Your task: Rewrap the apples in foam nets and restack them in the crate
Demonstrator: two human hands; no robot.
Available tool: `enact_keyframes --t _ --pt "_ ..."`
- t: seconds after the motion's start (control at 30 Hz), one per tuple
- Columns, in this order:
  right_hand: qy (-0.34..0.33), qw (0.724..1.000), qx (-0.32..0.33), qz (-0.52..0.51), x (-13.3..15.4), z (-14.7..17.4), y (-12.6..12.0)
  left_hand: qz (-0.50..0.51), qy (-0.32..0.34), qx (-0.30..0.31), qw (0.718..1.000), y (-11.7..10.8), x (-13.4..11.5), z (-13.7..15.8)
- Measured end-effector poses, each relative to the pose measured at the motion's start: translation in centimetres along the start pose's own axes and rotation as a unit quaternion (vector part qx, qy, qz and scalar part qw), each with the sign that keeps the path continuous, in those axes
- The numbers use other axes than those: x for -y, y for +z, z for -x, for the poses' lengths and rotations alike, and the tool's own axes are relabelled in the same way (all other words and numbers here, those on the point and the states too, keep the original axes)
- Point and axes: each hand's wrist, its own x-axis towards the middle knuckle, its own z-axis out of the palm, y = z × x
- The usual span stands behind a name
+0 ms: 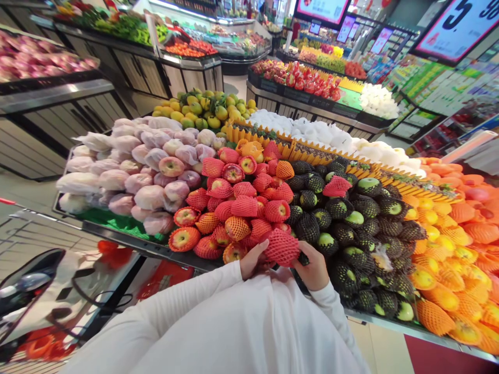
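Between my two hands, close to my body at the stand's front edge, is an apple in a red foam net [281, 248]. My left hand [254, 259] grips its left side, and my right hand [312, 266] closes on its right side. The net covers most of the fruit. Just beyond lies a pile of apples in red and orange foam nets [245, 206], some with their tops bare. To the right of my right hand are green apples in black foam nets [353, 254], with one loose red foam net [337, 186] lying on them.
Paper-wrapped apples [150, 195] fill the stand's left side; yellow-netted fruit [444, 270] lies on the right. Yellow-green fruit [206, 110] and white-wrapped fruit [312, 130] sit behind, past a yellow divider [292, 148]. A shopping cart [35, 234] stands at left.
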Motion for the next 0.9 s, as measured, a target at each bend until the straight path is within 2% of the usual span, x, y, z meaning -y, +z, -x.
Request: enact_keyframes --t 0.13,0.3,0.47,0.67,0.83,0.9 --pt "-0.031 0.999 -0.002 0.027 0.2 0.2 0.6 -0.033 0.009 0.029 0.999 -0.1 0.4 -0.1" --pt "-0.023 0.998 0.055 0.020 0.5 0.1 0.8 -0.048 0.046 0.095 0.993 -0.6 0.7 0.1" --pt "-0.006 0.995 0.092 0.023 -0.4 0.4 0.5 -0.114 0.092 0.168 0.975 -0.9 0.4 0.6" --pt "-0.036 0.995 0.060 0.065 -0.9 0.8 0.6 -0.118 0.111 0.194 0.968 -0.6 0.2 0.6" --pt "-0.067 0.995 -0.014 0.075 -0.3 0.7 0.4 -0.127 0.138 0.218 0.958 -0.4 0.2 0.3" --pt "-0.076 0.993 -0.052 0.079 -0.4 0.5 0.1 -0.125 0.142 0.206 0.960 -0.2 0.1 0.4"
